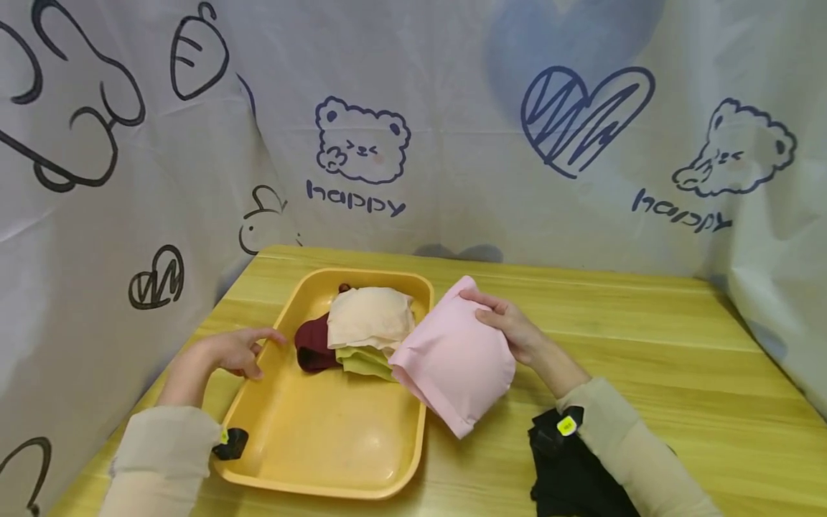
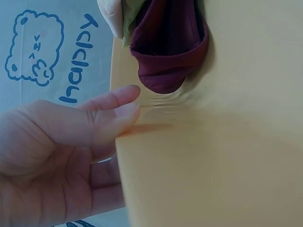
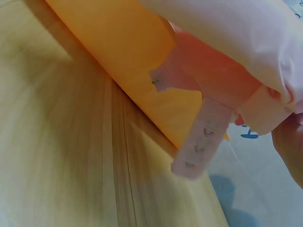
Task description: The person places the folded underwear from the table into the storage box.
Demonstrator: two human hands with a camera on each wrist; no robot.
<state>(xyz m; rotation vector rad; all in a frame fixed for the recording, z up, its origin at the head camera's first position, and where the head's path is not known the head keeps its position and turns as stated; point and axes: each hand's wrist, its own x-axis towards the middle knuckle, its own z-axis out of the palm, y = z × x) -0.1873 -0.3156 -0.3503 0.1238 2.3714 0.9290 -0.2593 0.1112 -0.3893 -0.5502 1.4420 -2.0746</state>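
Note:
My right hand (image 1: 510, 327) holds a pink bra (image 1: 459, 359), folded cup into cup, by its upper edge, over the tray's right rim. In the right wrist view the bra's back band (image 3: 201, 142) hangs down with a row of metal eyes. At the left side of the yellow tray (image 1: 336, 431), my left hand (image 1: 232, 352) grips the rim, thumb over the edge and other fingers outside. Inside, toward the back, lie a cream padded piece (image 1: 370, 316), a lime-green one (image 1: 365, 362) partly beneath it, and a maroon one (image 1: 314, 343).
Black cloth (image 1: 571, 467) lies on the wooden table (image 1: 646, 345) by my right forearm, which partly covers it. A white printed curtain (image 1: 452, 179) stands behind the table and along both sides.

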